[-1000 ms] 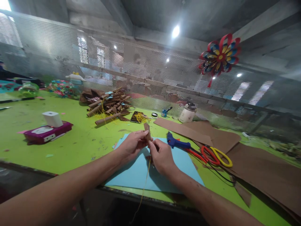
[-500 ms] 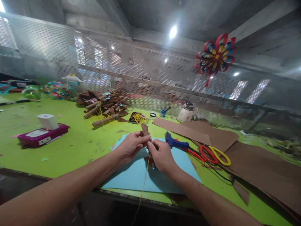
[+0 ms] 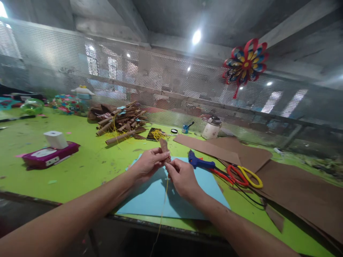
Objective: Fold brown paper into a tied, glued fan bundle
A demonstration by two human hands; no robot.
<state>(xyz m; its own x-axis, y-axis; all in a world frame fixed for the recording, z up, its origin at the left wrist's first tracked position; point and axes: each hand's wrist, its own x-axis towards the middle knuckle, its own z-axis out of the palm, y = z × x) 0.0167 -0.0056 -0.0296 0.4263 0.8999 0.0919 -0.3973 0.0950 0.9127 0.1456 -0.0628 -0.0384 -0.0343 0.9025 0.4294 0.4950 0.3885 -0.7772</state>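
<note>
My left hand (image 3: 148, 162) is closed on a small rolled brown paper piece (image 3: 163, 145) that sticks up above its fingers. Beside it, touching, my right hand (image 3: 182, 176) pinches a thin yellow string (image 3: 162, 210) that hangs down past the table's front edge. Both hands are held over a light blue paper sheet (image 3: 158, 201) lying on the green table (image 3: 88, 164). A blue glue gun (image 3: 199, 162) lies just right of my right hand.
Red and yellow scissors (image 3: 241, 175) lie on brown paper sheets (image 3: 289, 192) at the right. A heap of brown paper rolls (image 3: 120, 123) sits at the back, a white jar (image 3: 211, 130) near the perforated screen, and a magenta box with a white block (image 3: 49, 151) at the left.
Both hands stay together over the blue sheet; the brown piece has shifted slightly up and left in my left hand. The view has drifted a little.
</note>
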